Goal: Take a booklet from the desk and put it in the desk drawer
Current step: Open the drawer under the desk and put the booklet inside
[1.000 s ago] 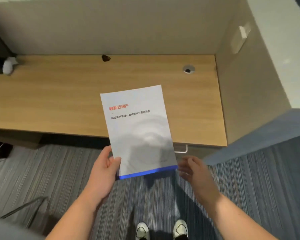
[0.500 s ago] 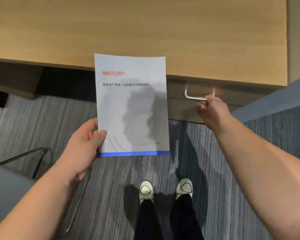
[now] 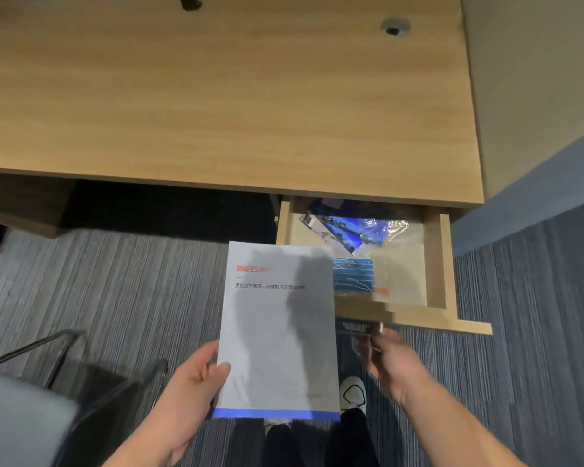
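Note:
My left hand [image 3: 189,389] holds a pale grey booklet [image 3: 279,332] with a red title and a blue bottom strip, thumb on its lower left edge, in the air over the carpet. The booklet's top right corner overlaps the left front of the desk drawer [image 3: 442,264], which stands pulled out from under the wooden desk [image 3: 216,96]. My right hand [image 3: 390,362] is blurred just below the drawer's metal handle [image 3: 359,328], fingers curled at it; whether it still grips the handle I cannot tell. Inside the drawer lie blue packets and clear plastic wrap [image 3: 354,230].
A grey partition wall [image 3: 536,79] closes the desk's right side. A cable hole [image 3: 393,28] and a small dark object [image 3: 190,2] sit near the desk's back. A chair with a metal frame [image 3: 64,358] stands at lower left. My feet [image 3: 351,396] stand on striped carpet.
The drawer was shut half a second ago with my right hand on its handle; now it is pulled out. The booklet has come lower and nearer the drawer's front.

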`<state>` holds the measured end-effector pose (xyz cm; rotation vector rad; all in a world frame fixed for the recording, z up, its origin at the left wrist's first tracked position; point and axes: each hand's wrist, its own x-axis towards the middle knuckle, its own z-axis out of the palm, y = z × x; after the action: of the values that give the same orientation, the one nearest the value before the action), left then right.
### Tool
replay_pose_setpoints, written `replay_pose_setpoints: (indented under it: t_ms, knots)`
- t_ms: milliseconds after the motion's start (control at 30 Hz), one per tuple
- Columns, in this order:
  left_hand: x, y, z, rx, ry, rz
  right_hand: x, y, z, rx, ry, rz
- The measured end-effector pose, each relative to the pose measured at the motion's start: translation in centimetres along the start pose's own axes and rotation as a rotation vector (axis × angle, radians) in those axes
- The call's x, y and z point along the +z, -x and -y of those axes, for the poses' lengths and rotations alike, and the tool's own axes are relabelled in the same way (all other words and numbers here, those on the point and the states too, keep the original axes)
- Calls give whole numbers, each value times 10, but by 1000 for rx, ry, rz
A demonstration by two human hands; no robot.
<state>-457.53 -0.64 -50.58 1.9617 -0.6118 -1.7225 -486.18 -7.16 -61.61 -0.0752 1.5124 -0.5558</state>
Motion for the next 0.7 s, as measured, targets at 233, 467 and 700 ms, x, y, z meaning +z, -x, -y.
replay_pose_setpoints:
  t_ms: [233,467,700]
  knots:
    - [45,-26,-18,-31,10,99,4,71,24,190,196,283]
    - [100,-45,-65,-3,-87,149,-27,94,58,-157,580,142]
    - [119,-91,-99,8,-97,-23,-14,56,102,-449,994,-133]
